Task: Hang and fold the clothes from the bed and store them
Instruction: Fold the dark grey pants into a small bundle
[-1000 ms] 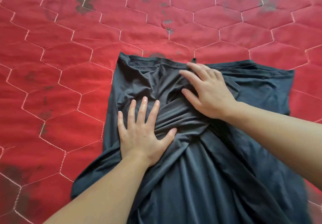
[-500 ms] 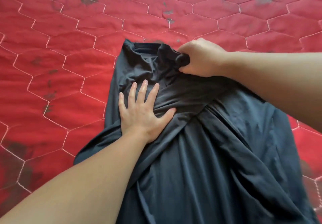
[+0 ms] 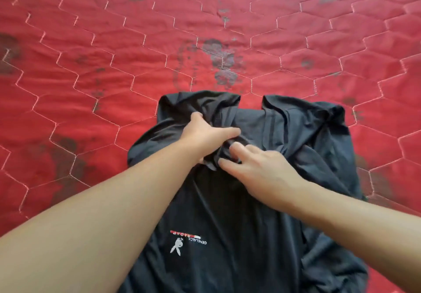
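Observation:
A dark grey T-shirt (image 3: 284,133) lies crumpled on the red quilted bed cover (image 3: 91,76), its small white printed logo (image 3: 188,241) near the bottom of the view. My left hand (image 3: 205,133) digs into the bunched cloth at the shirt's middle, its fingers buried in a fold and its thumb stretched to the right. My right hand (image 3: 252,167) lies just beside it, its fingers fairly straight and touching the same bunched fold. Its thumb is hidden.
The red cover with hexagon stitching and dark worn patches (image 3: 224,62) fills the view on all sides of the shirt. No other clothes or hangers show.
My right hand has brought the shirt's far edge down to the middle and loosened its grip. My left hand went from pressing flat to gripping the bunched cloth. The logo has come into view.

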{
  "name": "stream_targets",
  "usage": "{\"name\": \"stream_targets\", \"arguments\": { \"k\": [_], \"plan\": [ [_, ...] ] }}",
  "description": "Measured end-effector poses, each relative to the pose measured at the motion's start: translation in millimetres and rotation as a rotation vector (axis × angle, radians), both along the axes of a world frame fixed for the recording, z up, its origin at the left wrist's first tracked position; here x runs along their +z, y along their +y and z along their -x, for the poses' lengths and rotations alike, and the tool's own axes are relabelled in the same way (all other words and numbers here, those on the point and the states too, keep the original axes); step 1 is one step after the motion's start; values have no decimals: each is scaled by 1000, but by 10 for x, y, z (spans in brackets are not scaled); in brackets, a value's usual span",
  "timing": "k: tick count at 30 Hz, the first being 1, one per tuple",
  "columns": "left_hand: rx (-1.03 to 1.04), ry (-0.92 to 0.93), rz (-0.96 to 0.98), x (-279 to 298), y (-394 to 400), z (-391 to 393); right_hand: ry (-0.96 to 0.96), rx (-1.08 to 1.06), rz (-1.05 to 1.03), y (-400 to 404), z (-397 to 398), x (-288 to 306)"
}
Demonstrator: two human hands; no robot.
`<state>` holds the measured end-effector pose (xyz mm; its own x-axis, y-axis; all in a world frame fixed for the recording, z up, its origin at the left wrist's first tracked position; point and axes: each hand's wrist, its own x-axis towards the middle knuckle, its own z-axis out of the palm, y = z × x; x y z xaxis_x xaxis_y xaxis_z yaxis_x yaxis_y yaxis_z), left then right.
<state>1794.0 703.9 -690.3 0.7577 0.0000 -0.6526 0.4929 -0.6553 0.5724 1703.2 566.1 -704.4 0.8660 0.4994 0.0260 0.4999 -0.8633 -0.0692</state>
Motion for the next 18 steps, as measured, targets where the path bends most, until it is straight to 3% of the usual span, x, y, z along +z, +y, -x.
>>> {"name": "stream_targets", "arguments": {
  "k": [2, 3, 6, 9, 12, 15, 18],
  "plan": [
    [-23, -160, -160, -48, -27, 46, 97, -56, 56, 6, 74, 29],
    [48, -244, -150, -51, -1, 78, 130, -120, 68, -31, 94, 61],
    [324, -388, 124, -16, 168, 284, 129, -338, 129, -205, 183, 150],
    [617, -266, 537, -18, 312, 682, 120, -406, 159, -247, 441, 190],
    [910, -98, 789, -111, 506, 1096, 198, -440, 221, -203, 775, 257],
    [1199, 4, 858, -256, 698, 1383, 358, -560, 246, -294, 1037, 324],
    [1288, 123, 854, -294, 755, 1590, 435, -618, 194, -368, 1297, 328]
  ]
}}
